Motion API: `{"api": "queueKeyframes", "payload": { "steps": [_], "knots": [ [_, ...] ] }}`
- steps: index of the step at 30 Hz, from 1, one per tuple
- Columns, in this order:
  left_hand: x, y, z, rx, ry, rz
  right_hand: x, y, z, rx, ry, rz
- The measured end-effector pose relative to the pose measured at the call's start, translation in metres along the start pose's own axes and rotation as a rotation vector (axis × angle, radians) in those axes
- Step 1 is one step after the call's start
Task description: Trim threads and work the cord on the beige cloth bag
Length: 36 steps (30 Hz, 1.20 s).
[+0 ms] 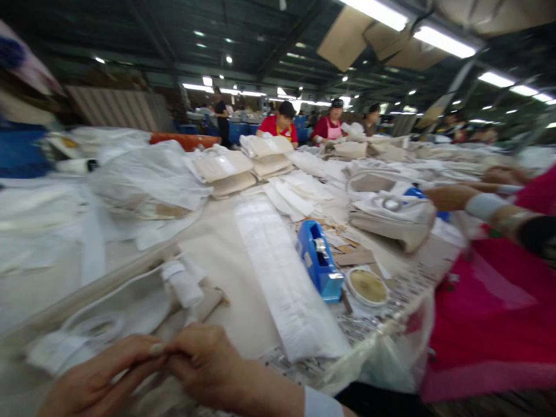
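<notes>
My left hand (98, 379) and my right hand (208, 362) meet at the bottom left of the view, fingertips pinched together on the edge of a cream fabric bag (113, 313) with a white cord handle. The bag lies flat on the table in front of me, with a small white roll (182, 282) on it. The picture is blurred, so the exact grip is unclear.
A long strip of white packaging (282, 278) lies beside a blue tape dispenser (320, 262) and a round tin (367, 286). Stacks of cream bags (226, 168) cover the table. A co-worker's arm (482, 205) in pink reaches in from the right. Other people sit at the far end.
</notes>
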<state>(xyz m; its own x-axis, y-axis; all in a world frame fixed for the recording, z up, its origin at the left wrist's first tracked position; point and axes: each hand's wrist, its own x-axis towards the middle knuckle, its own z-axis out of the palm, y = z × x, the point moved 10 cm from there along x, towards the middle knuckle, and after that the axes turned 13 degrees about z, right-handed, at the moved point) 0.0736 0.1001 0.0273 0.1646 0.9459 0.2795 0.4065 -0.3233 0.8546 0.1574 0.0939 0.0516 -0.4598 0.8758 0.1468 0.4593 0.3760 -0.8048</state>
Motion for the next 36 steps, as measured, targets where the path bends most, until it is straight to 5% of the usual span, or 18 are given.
{"api": "queueKeyframes", "payload": {
  "steps": [1,4,7,13,16,21,28,31,36],
  "knots": [
    [-0.002,0.014,-0.016,0.082,0.008,-0.005,-0.001,0.003,-0.005,0.043,0.013,0.036],
    [0.002,0.048,-0.019,0.236,-0.129,0.03,0.0,0.012,-0.013,0.188,-0.009,0.06],
    [0.011,0.051,-0.014,0.208,-0.136,0.018,0.005,0.018,-0.013,0.268,-0.07,0.062],
    [0.005,0.049,-0.011,-0.276,-0.011,0.037,0.009,0.019,-0.013,0.42,-0.134,0.173],
    [-0.002,0.038,-0.006,-0.618,0.135,-0.071,0.004,0.021,-0.019,0.509,-0.126,0.155],
    [-0.012,0.021,0.001,-0.667,0.256,-0.2,-0.031,0.05,-0.019,0.237,0.025,0.144],
    [-0.008,0.012,-0.01,-0.621,0.353,-0.242,-0.056,0.061,0.017,-0.142,0.006,0.131],
    [-0.006,0.009,-0.012,-0.585,0.396,-0.26,-0.053,0.066,0.016,0.112,-0.205,0.286],
    [-0.008,0.009,-0.004,-0.539,0.361,-0.288,-0.066,0.055,0.015,1.011,-0.588,0.58]
  ]
}}
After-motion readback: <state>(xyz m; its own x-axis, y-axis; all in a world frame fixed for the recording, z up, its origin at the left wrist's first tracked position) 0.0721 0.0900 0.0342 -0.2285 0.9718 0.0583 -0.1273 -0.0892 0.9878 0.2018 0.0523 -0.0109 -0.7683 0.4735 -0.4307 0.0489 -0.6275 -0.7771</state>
